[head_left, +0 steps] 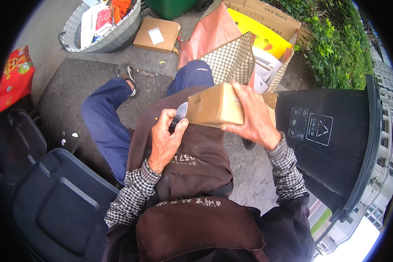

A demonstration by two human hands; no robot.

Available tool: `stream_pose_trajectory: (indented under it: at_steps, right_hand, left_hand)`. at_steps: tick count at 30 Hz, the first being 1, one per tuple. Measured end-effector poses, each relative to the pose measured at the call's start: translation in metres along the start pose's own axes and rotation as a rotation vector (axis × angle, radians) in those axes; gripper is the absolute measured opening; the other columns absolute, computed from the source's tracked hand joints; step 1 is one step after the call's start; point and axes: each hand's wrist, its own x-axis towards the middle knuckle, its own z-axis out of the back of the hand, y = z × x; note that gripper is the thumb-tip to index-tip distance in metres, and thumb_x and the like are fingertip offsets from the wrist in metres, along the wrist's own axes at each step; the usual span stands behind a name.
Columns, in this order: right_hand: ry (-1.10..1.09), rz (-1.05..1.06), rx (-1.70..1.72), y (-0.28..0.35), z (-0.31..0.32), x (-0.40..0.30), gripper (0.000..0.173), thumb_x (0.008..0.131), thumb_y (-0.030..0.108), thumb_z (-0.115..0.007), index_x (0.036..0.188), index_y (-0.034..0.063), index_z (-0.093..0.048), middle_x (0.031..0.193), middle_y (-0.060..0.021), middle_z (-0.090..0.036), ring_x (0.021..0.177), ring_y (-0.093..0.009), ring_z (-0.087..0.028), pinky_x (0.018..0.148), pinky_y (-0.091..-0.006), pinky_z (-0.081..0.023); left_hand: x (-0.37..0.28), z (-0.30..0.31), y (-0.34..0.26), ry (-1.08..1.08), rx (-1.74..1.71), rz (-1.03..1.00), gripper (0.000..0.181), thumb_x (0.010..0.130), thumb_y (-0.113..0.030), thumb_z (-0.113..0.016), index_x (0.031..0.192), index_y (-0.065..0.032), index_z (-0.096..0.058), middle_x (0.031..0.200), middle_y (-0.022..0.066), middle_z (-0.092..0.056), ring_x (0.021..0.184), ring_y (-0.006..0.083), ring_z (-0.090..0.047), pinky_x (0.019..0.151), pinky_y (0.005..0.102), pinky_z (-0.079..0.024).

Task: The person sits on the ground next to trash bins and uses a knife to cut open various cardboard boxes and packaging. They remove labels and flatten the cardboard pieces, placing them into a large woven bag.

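In my left hand (167,137) is a short knife (180,113) with a dark handle, its blade pointing up beside a cardboard box (206,106). My right hand (253,114) grips that box from its right side, thumb on the lower edge and fingers over the top. The box is tilted above my lap, over a brown apron (196,140) that bears printing. The blade lies close against the left end of the carton; whether it touches the cardboard I cannot tell.
A black wheeled bin (324,131) stands at right. Ahead sit a large patterned bag (227,60) holding flattened cardboard, a closed carton (157,34) and a woven basket (118,41) of waste. Dark bin lids (68,206) and a red bag (16,78) are at left; a hedge (337,42) grows beyond.
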Motion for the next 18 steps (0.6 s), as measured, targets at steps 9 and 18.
stream_pose_trajectory:
  at_steps: [9, 18]
  right_hand:
    - [0.119, -0.023, 0.006, -0.004, 0.037, 0.051, 0.110, 0.079, 0.057, -0.092, 0.159, -0.0048, -0.047, 0.142, -0.0271, -0.064, 0.130, -0.045, -0.064, 0.113, -0.0508, -0.051]
    - [-0.079, 0.211, -0.078, 0.036, 0.017, 0.037, 0.116, 0.060, 0.030, -0.102, 0.160, 0.0047, -0.048, 0.144, -0.0192, -0.057, 0.130, -0.043, -0.057, 0.113, -0.0554, -0.046]
  left_hand:
    - [0.018, 0.009, -0.011, -0.007, -0.014, -0.002, 0.016, 0.106, -0.012, -0.075, 0.113, -0.0022, -0.065, 0.092, -0.0041, -0.062, 0.083, 0.0041, -0.051, 0.075, 0.0249, -0.047]
    - [0.021, 0.017, 0.014, -0.102, -0.305, 0.358, 0.017, 0.112, -0.023, -0.068, 0.113, -0.0068, -0.068, 0.088, -0.0022, -0.063, 0.068, 0.0028, -0.049, 0.061, 0.0239, -0.044]
